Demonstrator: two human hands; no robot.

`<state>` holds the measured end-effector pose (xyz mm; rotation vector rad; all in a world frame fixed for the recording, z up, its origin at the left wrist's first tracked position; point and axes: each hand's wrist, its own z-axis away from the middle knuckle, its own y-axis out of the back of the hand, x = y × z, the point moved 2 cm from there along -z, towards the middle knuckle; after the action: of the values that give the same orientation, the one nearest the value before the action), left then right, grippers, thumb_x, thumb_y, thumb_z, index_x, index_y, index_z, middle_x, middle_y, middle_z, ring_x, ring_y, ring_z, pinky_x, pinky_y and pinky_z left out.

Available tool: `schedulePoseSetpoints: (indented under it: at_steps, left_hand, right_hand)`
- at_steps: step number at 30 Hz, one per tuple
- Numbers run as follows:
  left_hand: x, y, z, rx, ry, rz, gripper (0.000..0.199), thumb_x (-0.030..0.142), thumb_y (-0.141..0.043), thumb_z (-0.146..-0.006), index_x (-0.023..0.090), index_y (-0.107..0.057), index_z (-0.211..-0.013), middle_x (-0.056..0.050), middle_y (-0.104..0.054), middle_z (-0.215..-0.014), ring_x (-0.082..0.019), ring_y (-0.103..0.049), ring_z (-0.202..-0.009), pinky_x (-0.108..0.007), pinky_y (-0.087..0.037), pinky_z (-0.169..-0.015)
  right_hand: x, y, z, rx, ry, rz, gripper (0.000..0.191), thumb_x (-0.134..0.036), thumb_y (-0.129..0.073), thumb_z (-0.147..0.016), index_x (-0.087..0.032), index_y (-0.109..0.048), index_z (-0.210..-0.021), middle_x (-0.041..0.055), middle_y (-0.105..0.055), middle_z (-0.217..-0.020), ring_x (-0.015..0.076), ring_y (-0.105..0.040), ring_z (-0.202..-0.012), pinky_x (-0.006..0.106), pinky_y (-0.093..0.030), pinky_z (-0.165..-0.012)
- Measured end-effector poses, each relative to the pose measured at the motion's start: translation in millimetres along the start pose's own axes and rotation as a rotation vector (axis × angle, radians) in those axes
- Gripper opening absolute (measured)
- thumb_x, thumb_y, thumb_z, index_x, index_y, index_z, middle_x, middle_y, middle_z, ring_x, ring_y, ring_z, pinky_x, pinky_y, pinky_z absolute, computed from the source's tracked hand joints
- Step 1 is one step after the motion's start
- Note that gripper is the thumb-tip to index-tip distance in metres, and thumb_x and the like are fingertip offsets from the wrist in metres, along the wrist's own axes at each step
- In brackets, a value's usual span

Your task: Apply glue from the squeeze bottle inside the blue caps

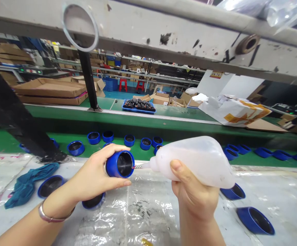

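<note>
My left hand [97,172] grips a blue cylindrical cup [112,164] with a black interior, its open end turned toward my right. My right hand [192,193] squeezes a translucent white plastic squeeze bottle [194,160], held on its side. The bottle's thin nozzle [138,166] reaches the cup's mouth, with a little red at its tip. Several similar blue cups lie on a clear plastic sheet [143,212] around my hands, one [93,202] partly hidden under my left wrist. A crumpled teal cloth [27,184] lies left of my left hand.
Beyond the sheet, rows of blue cups [129,140] stand on a green conveyor bench [112,123]. A blue tray of dark items [138,106] sits farther back among cardboard boxes [51,90]. A pale metal beam [164,41] and a black post [88,78] cross the view overhead.
</note>
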<state>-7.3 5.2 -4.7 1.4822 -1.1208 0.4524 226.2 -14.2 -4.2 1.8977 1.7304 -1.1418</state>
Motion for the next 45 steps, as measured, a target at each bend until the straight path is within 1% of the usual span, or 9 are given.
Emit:
schedulePoseSetpoints:
  at_steps: [5,9,16,22,28,33,38,42,45]
  left_hand:
    - [-2.5,-0.8,0.1,0.024,-0.041,0.004,0.065,0.04,-0.093,-0.068,0.027,-0.064,-0.124,-0.005,-0.069,-0.124,-0.028,-0.07,-0.108,-0.042,-0.057,-0.102]
    - [-4.1,-1.7,-0.4,0.027,-0.063,0.024,0.065,0.039,-0.093,-0.069,0.027,-0.063,-0.125,-0.006,-0.067,-0.127,-0.029,-0.068,-0.114,-0.044,-0.054,-0.106]
    - [-6.6,-3.9,-0.5,-0.004,-0.058,0.097,0.065,0.038,-0.092,-0.073,0.028,-0.061,-0.129,-0.008,-0.062,-0.133,-0.03,-0.064,-0.12,-0.049,-0.047,-0.114]
    - [-4.3,-9.3,-0.8,-0.028,-0.032,0.213,0.062,0.03,-0.09,-0.075,0.028,-0.061,-0.13,-0.007,-0.061,-0.14,-0.029,-0.062,-0.126,-0.047,-0.045,-0.117]
    - [-3.5,-14.9,-1.7,-0.09,0.008,0.29,0.065,0.022,-0.087,-0.076,0.026,-0.059,-0.135,-0.008,-0.059,-0.147,-0.028,-0.055,-0.138,-0.045,-0.042,-0.12]
    - [-5.4,-22.7,-1.9,-0.154,0.025,0.388,0.068,0.02,-0.088,-0.075,0.027,-0.059,-0.136,-0.009,-0.057,-0.153,-0.031,-0.051,-0.144,-0.05,-0.037,-0.124]
    - [-6.8,-29.9,1.7,-0.232,0.034,0.474,0.071,0.018,-0.089,-0.075,0.03,-0.059,-0.138,-0.009,-0.051,-0.159,-0.031,-0.052,-0.144,-0.051,-0.039,-0.123]
    - [-6.9,-33.0,3.5,-0.254,0.036,0.473,0.074,0.019,-0.09,-0.074,0.03,-0.059,-0.14,-0.009,-0.052,-0.159,-0.032,-0.047,-0.148,-0.051,-0.037,-0.124]
    - [-8.0,-34.7,3.7,-0.276,0.028,0.46,0.075,0.021,-0.09,-0.075,0.03,-0.058,-0.142,-0.009,-0.054,-0.157,-0.032,-0.05,-0.145,-0.052,-0.035,-0.124]
  right_hand:
    - [-3.3,-5.0,-1.5,-0.004,-0.037,-0.04,0.009,-0.022,-0.086,-0.078,-0.026,-0.079,-0.082,0.0014,-0.072,-0.077,0.0157,-0.069,-0.07,0.027,-0.066,-0.061]
    - [-8.1,-8.8,-3.1,0.019,-0.051,-0.053,0.012,-0.025,-0.089,-0.074,-0.025,-0.079,-0.082,0.0011,-0.073,-0.078,0.0169,-0.071,-0.07,0.029,-0.067,-0.06]
    - [-10.5,-10.6,-1.0,-0.003,-0.066,-0.028,0.013,-0.031,-0.089,-0.075,-0.026,-0.079,-0.082,0.0019,-0.074,-0.079,0.018,-0.071,-0.07,0.03,-0.068,-0.059]
    - [-7.9,-10.4,1.1,-0.032,-0.1,-0.051,0.013,-0.032,-0.088,-0.077,-0.026,-0.079,-0.084,0.0027,-0.076,-0.081,0.02,-0.073,-0.071,0.033,-0.069,-0.06]
    - [-5.7,-12.2,2.7,-0.063,-0.127,-0.064,0.013,-0.033,-0.087,-0.078,-0.025,-0.079,-0.084,0.0032,-0.076,-0.079,0.0206,-0.073,-0.07,0.034,-0.068,-0.06]
    - [-5.1,-15.6,3.6,-0.071,-0.147,-0.06,0.015,-0.034,-0.088,-0.076,-0.025,-0.079,-0.083,0.0032,-0.076,-0.077,0.0202,-0.072,-0.069,0.033,-0.067,-0.059]
    - [-4.1,-18.2,2.2,-0.076,-0.13,-0.092,0.013,-0.033,-0.087,-0.077,-0.025,-0.079,-0.083,0.0025,-0.076,-0.077,0.0191,-0.073,-0.068,0.031,-0.067,-0.059]
    - [-2.2,-18.5,1.9,-0.06,-0.145,-0.106,0.014,-0.034,-0.087,-0.077,-0.026,-0.079,-0.085,0.0028,-0.076,-0.078,0.02,-0.073,-0.068,0.032,-0.067,-0.059]
    - [0.8,-16.7,2.0,-0.043,-0.129,-0.099,0.012,-0.033,-0.086,-0.078,-0.025,-0.079,-0.085,0.0025,-0.075,-0.079,0.0192,-0.072,-0.069,0.032,-0.066,-0.06]
